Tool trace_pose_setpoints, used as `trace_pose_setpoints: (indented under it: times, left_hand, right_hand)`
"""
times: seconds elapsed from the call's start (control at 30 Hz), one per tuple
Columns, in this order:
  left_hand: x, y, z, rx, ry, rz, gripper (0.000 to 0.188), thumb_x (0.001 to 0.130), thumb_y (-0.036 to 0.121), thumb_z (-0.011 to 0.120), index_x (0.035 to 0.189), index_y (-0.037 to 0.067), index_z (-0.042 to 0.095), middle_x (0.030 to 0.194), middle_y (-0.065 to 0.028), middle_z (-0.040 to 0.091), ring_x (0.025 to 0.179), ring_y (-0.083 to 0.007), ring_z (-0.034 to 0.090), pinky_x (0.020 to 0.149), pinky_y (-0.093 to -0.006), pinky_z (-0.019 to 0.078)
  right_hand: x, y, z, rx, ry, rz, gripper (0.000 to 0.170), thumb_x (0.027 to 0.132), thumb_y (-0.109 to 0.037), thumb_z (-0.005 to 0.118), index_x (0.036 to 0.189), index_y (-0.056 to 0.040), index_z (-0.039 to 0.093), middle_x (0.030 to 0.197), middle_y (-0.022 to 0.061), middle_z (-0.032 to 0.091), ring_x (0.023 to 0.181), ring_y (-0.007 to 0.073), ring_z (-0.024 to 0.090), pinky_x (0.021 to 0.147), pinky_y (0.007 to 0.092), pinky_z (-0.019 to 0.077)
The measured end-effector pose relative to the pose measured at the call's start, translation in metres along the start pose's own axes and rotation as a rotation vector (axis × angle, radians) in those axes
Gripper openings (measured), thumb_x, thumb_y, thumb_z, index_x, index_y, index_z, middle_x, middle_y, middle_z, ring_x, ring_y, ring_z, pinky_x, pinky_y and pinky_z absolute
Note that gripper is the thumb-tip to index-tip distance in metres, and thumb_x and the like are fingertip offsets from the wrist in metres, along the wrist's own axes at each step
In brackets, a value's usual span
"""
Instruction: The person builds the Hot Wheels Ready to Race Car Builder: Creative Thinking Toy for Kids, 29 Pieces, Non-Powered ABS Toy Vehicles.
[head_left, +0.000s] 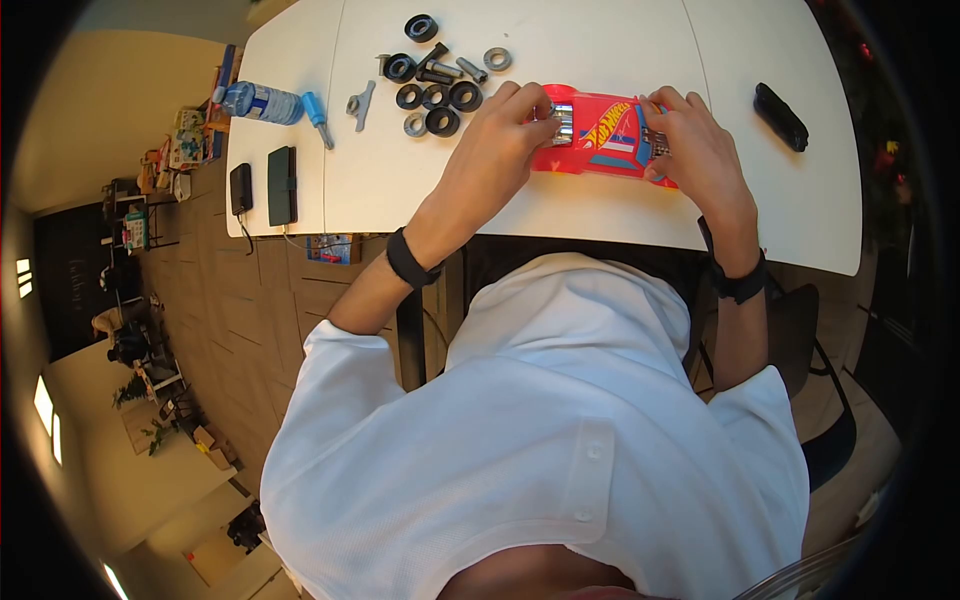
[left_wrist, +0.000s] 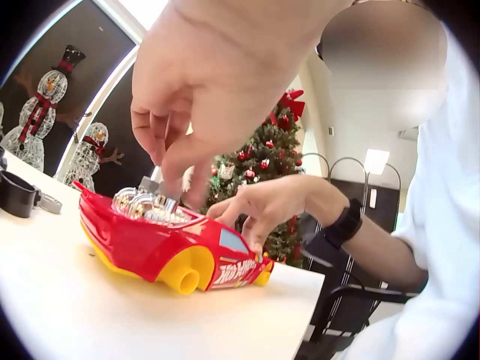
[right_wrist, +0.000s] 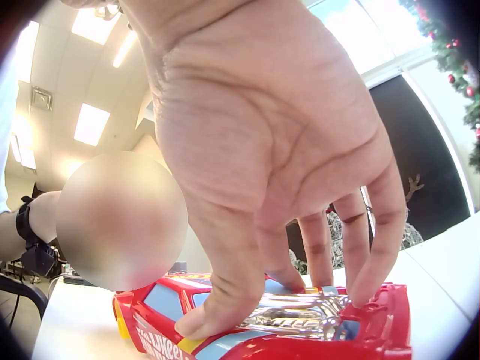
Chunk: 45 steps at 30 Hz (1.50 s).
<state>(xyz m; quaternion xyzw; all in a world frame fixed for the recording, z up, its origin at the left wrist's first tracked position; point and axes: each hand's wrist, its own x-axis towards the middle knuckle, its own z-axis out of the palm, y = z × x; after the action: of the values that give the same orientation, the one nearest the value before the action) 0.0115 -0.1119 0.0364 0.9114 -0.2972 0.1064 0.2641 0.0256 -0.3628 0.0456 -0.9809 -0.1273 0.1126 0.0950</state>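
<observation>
A red Hot Wheels toy car (head_left: 606,140) with blue and yellow markings lies across the table near its front edge. Its yellow underside and a bare yellow hub (left_wrist: 184,279) show in the left wrist view. At the car's left end, my left hand (head_left: 508,135) pinches at a chrome engine piece (head_left: 564,124) with thumb and curled fingers. My right hand (head_left: 697,150) grips the right end from above, thumb (right_wrist: 217,311) on the near side and fingers over the far side. Below that palm shows more chrome piping (right_wrist: 296,315).
Black tyre rings (head_left: 465,96), grey rings (head_left: 497,58) and several bolts (head_left: 440,70) lie beyond my left hand. Farther left are a grey wrench-like piece (head_left: 362,105), a blue screwdriver (head_left: 316,115), a water bottle (head_left: 262,103) and a dark notebook (head_left: 282,186). A black case (head_left: 780,117) lies right.
</observation>
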Motion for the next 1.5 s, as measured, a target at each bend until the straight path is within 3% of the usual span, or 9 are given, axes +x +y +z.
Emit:
trace_pose_setpoints:
  times: [0.1,0.17,0.27,0.63,0.7,0.93,1.0,1.2,1.5]
  left_hand:
    - [0.002,-0.003,-0.008,0.018,-0.031,0.309,0.023,0.081,-0.001,0.077,0.104,0.005,0.075,0.095,-0.0088,0.064,0.083,-0.0261,0.064,0.072,-0.0354,0.0545]
    - [-0.002,0.005,-0.004,-0.15,0.01,-0.003,0.025,0.081,-0.002,0.077,0.104,0.005,0.075,0.096,-0.0082,0.065,0.082,-0.0263,0.064,0.072,-0.0352,0.0549]
    - [-0.005,0.003,0.004,-0.091,0.029,-0.124,0.024,0.081,-0.004,0.076,0.104,0.003,0.074,0.095,-0.0095,0.065,0.082,-0.0273,0.065,0.073,-0.036,0.0546]
    - [0.002,-0.002,0.004,-0.046,0.039,0.076,0.018,0.079,-0.007,0.074,0.096,-0.002,0.073,0.09,-0.0117,0.066,0.081,-0.0308,0.065,0.072,-0.0383,0.0544]
    - [0.003,-0.005,0.0,-0.038,0.027,0.08,0.019,0.08,-0.007,0.074,0.098,-0.002,0.074,0.091,-0.0117,0.066,0.08,-0.0299,0.065,0.071,-0.0379,0.0547]
    - [-0.002,-0.072,-0.032,-0.115,0.052,-0.165,0.017,0.091,0.0,0.07,0.106,0.002,0.076,0.084,-0.0097,0.072,0.069,-0.0169,0.068,0.065,-0.0295,0.0557]
    - [-0.003,-0.095,-0.05,0.035,0.062,-0.283,0.019,0.089,0.002,0.072,0.108,0.002,0.076,0.09,-0.0092,0.073,0.072,-0.0189,0.069,0.067,-0.0308,0.0569]
    - [-0.019,-0.19,-0.059,0.356,0.187,-0.169,0.03,0.083,0.006,0.078,0.112,0.004,0.075,0.108,-0.0127,0.072,0.088,-0.0276,0.069,0.074,-0.0365,0.0569]
    - [-0.021,-0.207,-0.046,0.326,0.121,-0.314,0.016,0.079,0.011,0.081,0.093,0.002,0.079,0.113,-0.0097,0.073,0.103,-0.0335,0.065,0.086,-0.0412,0.0548]
  right_hand:
    - [-0.001,0.0,0.001,0.0,-0.001,0.013,0.068,0.068,-0.008,0.09,0.131,-0.0063,0.064,0.134,-0.001,0.06,0.122,0.0207,0.054,0.087,0.0353,0.0609]
    - [0.0,0.0,0.001,-0.003,-0.008,0.015,0.069,0.068,-0.008,0.09,0.132,-0.0067,0.063,0.134,-0.001,0.06,0.123,0.0204,0.054,0.087,0.0352,0.0609]
    - [0.001,0.0,0.002,-0.01,-0.02,0.024,0.071,0.069,-0.009,0.09,0.134,-0.0079,0.062,0.135,-0.0011,0.059,0.125,0.0198,0.053,0.089,0.0349,0.0609]
    - [-0.001,0.0,0.002,-0.023,-0.029,0.018,0.08,0.068,-0.011,0.091,0.141,-0.0111,0.058,0.137,-0.0023,0.058,0.126,0.0185,0.052,0.091,0.0339,0.0609]
    - [-0.004,-0.001,0.004,0.026,0.084,-0.013,0.074,0.06,-0.008,0.093,0.13,-0.0064,0.066,0.126,-0.0011,0.062,0.116,0.0216,0.057,0.09,0.0359,0.0597]
    - [-0.003,0.001,0.005,0.031,0.093,-0.034,0.07,0.059,-0.007,0.093,0.125,-0.0056,0.068,0.125,-0.0005,0.062,0.115,0.0217,0.058,0.089,0.0359,0.0599]
    - [-0.003,0.002,0.007,0.032,0.125,-0.048,0.071,0.059,-0.008,0.093,0.125,-0.0061,0.068,0.125,-0.0001,0.062,0.114,0.0219,0.058,0.088,0.0358,0.0599]
    - [-0.003,0.002,0.006,0.031,0.111,-0.053,0.072,0.058,-0.008,0.093,0.125,-0.0065,0.068,0.125,0.0004,0.062,0.114,0.0223,0.058,0.088,0.0355,0.0598]
    - [-0.003,0.003,0.004,-0.002,0.048,-0.079,0.074,0.063,-0.012,0.092,0.131,-0.0029,0.063,0.128,0.0031,0.059,0.117,0.0239,0.057,0.09,0.0367,0.0588]
